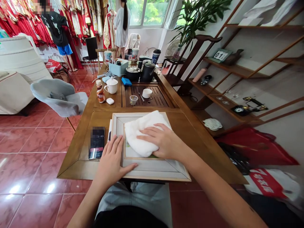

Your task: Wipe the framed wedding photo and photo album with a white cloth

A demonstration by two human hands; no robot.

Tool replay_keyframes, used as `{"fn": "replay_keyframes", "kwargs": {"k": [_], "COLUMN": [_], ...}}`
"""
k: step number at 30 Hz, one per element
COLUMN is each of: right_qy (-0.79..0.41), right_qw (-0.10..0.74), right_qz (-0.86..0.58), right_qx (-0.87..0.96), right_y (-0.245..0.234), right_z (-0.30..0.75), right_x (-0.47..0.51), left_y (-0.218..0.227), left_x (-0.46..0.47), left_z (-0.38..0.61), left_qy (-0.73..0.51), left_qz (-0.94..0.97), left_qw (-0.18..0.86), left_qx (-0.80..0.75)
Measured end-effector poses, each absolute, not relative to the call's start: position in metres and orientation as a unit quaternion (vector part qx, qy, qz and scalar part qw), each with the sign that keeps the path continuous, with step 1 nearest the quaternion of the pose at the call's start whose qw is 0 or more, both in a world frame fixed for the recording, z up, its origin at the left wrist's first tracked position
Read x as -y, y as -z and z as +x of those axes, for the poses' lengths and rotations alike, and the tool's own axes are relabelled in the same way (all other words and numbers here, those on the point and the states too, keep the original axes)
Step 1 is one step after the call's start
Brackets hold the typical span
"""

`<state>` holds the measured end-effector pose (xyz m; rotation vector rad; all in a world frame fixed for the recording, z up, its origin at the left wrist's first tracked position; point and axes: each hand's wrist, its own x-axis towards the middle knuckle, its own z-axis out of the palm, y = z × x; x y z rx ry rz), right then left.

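Note:
A light-coloured picture frame (147, 172) lies flat at the near end of the wooden table, and a bit of green shows inside its inner border. Across its middle is a folded white cloth (140, 129). My right hand (163, 141) rests over the cloth and grips it against the frame, with the thumb hidden. My left hand (114, 161) lies open on the frame's left side, fingers straight and thumb pointing right. Left of the frame a phone (97, 144) lies face up, close to my left fingers.
Farther along the table (199, 145) stand a drink bottle (100, 91), a white lidded cup (111, 86), a small clear tub (133, 100) and a slatted tea tray (156, 100). A grey chair (57, 95) is at the left, shelving (235, 110) at the right. Two people stand in the background.

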<state>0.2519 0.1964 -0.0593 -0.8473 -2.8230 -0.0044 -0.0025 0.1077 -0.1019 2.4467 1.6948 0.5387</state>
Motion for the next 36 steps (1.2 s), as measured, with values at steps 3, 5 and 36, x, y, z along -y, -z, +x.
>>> {"fn": "replay_keyframes", "kwargs": {"k": [3, 5, 36], "right_qy": [0.048, 0.057, 0.117], "right_qw": [0.108, 0.123, 0.043], "right_qz": [-0.338, -0.348, -0.364], "right_qx": [0.934, 0.928, 0.923], "right_y": [0.053, 0.049, 0.04], "right_z": [0.258, 0.256, 0.244], "right_x": [-0.206, -0.211, -0.219], "left_y": [0.102, 0.102, 0.104], "left_x": [-0.108, -0.108, -0.108], "left_z": [-0.003, -0.003, -0.002], "left_qy": [-0.184, -0.188, -0.197], "left_qz": [0.806, 0.806, 0.802], "left_qw": [0.065, 0.069, 0.072], "left_qx": [-0.558, -0.557, -0.559]}}
